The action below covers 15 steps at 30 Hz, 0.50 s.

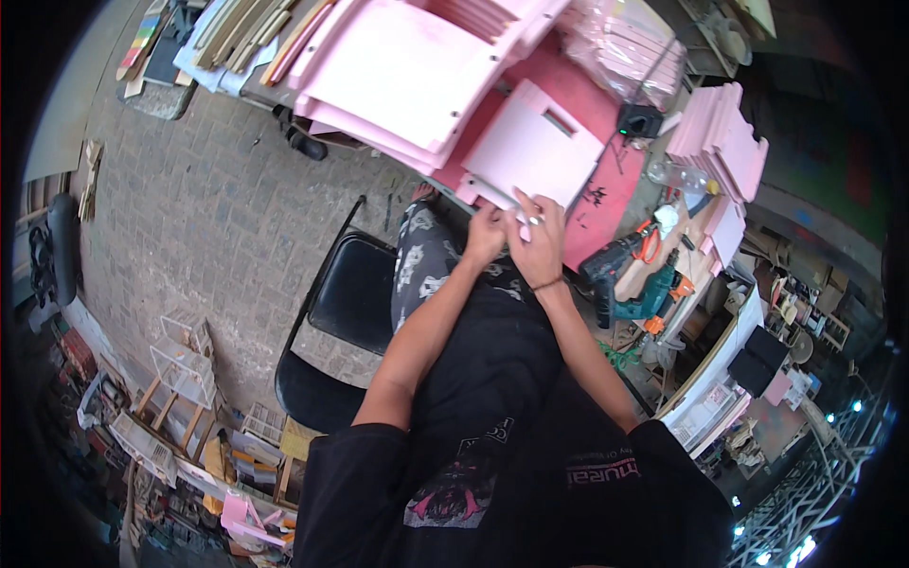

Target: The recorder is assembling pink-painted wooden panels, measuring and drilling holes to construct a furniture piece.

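Observation:
My left hand (486,235) and my right hand (540,237) meet at the near edge of the work table. Both have their fingers closed around a small pink piece (525,230), mostly hidden by the fingers. A ring and a thin wristband show on the right. Just beyond lies a flat pink panel (530,147) with a rectangular slot, its near edge by my right fingertips. To its left rises a stack of larger pink panels (402,85). Several small dark screws (595,196) are scattered on the red tabletop (615,189) to the right.
A green power drill (649,295), a dark drill (611,260) and orange-handled pliers (649,243) lie at the right. Pink parts (720,142) are stacked farther back, near a plastic-wrapped bundle (630,47). A black folding chair (350,289) stands on the paved floor (227,218) at my left.

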### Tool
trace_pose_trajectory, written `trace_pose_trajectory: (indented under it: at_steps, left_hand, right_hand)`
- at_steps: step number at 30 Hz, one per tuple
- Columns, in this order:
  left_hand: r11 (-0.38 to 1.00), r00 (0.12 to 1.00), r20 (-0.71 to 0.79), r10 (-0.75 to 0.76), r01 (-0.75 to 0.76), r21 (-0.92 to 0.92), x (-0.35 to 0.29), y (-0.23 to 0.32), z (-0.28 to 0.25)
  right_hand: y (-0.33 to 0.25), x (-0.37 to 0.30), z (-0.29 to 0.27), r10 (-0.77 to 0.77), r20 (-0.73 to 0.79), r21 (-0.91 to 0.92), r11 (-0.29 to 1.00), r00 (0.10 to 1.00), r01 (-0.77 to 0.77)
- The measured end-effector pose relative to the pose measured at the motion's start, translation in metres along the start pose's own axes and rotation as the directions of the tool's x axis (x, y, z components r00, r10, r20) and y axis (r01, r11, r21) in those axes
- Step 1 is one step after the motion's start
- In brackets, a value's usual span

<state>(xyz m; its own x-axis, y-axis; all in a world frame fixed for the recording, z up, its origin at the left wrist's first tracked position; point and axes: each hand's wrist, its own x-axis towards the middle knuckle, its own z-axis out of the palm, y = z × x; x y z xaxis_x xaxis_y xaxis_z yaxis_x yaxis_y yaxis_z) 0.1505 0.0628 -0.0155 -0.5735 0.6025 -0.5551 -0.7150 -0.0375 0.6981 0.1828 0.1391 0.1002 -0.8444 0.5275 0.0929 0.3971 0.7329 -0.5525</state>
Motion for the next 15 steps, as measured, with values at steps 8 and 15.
trace_pose_trajectory:
  at_steps: [8,15]
  left_hand:
    - [0.980,0.974,-0.127,-0.190,0.197,0.042,-0.003,0.031,0.001]
    - [0.999,0.979,-0.203,0.034,-0.033,0.007,0.002,0.010,0.009]
  right_hand:
    - [0.146,-0.159,-0.084,0.490,-0.030,-0.120,0.864,0.871,-0.490]
    - [0.164,-0.153,-0.072,0.561,0.018,-0.141,0.821,0.827,-0.554]
